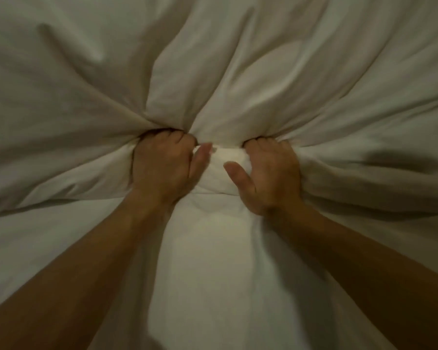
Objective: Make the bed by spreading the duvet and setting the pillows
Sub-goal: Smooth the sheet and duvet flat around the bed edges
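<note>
Duvet (238, 72) lies crumpled across the bed; left hand (162, 162) and right hand (268, 170) bunch it, fingers curled in. An uneven tug could drag it askew.

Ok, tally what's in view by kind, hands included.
Hands: 2, the left hand and the right hand, both gripping bunched fabric.
Duvets: 1, the white duvet, which fills the view.
Pillows: 0 visible.
Total: 3.
</note>
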A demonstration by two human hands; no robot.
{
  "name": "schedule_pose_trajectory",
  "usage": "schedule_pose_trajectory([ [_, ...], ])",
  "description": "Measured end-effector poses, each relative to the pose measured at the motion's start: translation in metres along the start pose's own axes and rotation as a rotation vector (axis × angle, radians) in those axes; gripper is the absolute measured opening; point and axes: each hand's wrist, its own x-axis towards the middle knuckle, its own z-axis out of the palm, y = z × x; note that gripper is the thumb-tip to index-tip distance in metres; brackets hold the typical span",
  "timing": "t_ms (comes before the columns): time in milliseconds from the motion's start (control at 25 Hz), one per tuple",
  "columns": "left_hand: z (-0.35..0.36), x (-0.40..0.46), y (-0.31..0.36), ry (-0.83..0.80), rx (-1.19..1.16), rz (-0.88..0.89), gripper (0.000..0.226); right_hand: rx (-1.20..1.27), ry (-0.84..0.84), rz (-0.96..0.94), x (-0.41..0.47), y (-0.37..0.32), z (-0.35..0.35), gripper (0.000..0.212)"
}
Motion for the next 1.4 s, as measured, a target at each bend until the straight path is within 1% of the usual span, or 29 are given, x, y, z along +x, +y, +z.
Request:
schedule_pose_trajectory([
  [120, -0.020, 0.002, 0.008, 0.046, -0.047, -0.027, 0.070, 0.025, -0.120, 0.149, 0.005, -0.013, -0.021, 0.082],
  [200, -0.042, -0.007, 0.019, 0.019, -0.057, -0.007, 0.075, 0.041, -0.158, 0.143, -0.005, -0.021, -0.041, 0.081],
  [360, -0.110, -0.012, 0.046, -0.014, -0.098, 0.020, 0.084, 0.114, 0.002, 0.014, -0.018, -0.042, -0.095, 0.091],
  [480, -0.167, -0.010, 0.088, 0.043, -0.107, 0.087, 0.079, 0.134, 0.088, -0.116, -0.027, -0.039, -0.154, 0.090],
  [560, -0.181, -0.028, 0.122, 0.059, -0.072, 0.123, 0.074, 0.143, 0.097, -0.180, -0.050, -0.025, -0.181, 0.087],
  [600, -0.173, -0.044, 0.135, 0.017, -0.050, 0.111, 0.073, 0.104, 0.074, -0.188, -0.066, -0.018, -0.185, 0.087],
  [640, -0.162, -0.060, 0.143, -0.064, -0.019, 0.078, 0.074, 0.048, 0.017, -0.170, -0.084, -0.013, -0.181, 0.087],
  [720, -0.141, -0.091, 0.146, -0.306, 0.032, 0.012, 0.078, -0.010, -0.205, -0.088, -0.114, -0.008, -0.164, 0.084],
  [760, -0.136, -0.104, 0.141, -0.404, 0.044, -0.003, 0.079, 0.010, -0.294, -0.063, -0.123, -0.010, -0.157, 0.081],
  [800, -0.137, -0.115, 0.136, -0.462, 0.049, -0.002, 0.077, 0.050, -0.327, -0.056, -0.130, -0.013, -0.153, 0.080],
  [840, -0.144, -0.124, 0.131, -0.469, 0.050, 0.017, 0.073, 0.097, -0.313, -0.066, -0.136, -0.018, -0.153, 0.080],
  [920, -0.176, -0.140, 0.119, -0.431, 0.051, 0.021, 0.068, 0.191, -0.263, -0.151, -0.146, -0.042, -0.161, 0.084],
  [1000, -0.215, -0.156, 0.104, -0.424, 0.098, -0.045, 0.071, 0.269, -0.233, -0.225, -0.152, -0.082, -0.168, 0.089],
  [1160, -0.271, -0.197, 0.059, -0.434, 0.170, -0.141, 0.075, 0.426, -0.256, -0.266, -0.143, -0.170, -0.155, 0.093],
  [1240, -0.283, -0.214, 0.025, -0.424, 0.190, -0.180, 0.077, 0.432, -0.254, -0.253, -0.140, -0.208, -0.133, 0.094],
  [1320, -0.280, -0.224, -0.017, -0.435, 0.220, -0.213, 0.076, 0.380, -0.282, -0.197, -0.139, -0.238, -0.102, 0.099],
  [1400, -0.267, -0.227, -0.058, -0.442, 0.211, -0.218, 0.076, 0.319, -0.420, -0.115, -0.136, -0.256, -0.071, 0.112],
])
